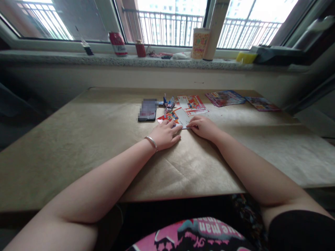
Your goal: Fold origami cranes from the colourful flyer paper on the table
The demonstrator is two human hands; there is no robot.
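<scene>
A folded sheet of paper, red and orange print on one part and plain white on another, lies on the table between my hands. My left hand, with a silver bangle at the wrist, rests flat with fingers apart, its fingertips on the near left part of the sheet. My right hand has its fingers drawn together on the near right edge of the sheet, partly covering it. Just beyond the sheet sits a folded paper figure with pointed tips, bluish and patterned.
A phone lies left of the sheet. Behind are printed leaflets, a stack of colourful cards and another small pile. The windowsill holds a red can, a patterned cup and a yellow object.
</scene>
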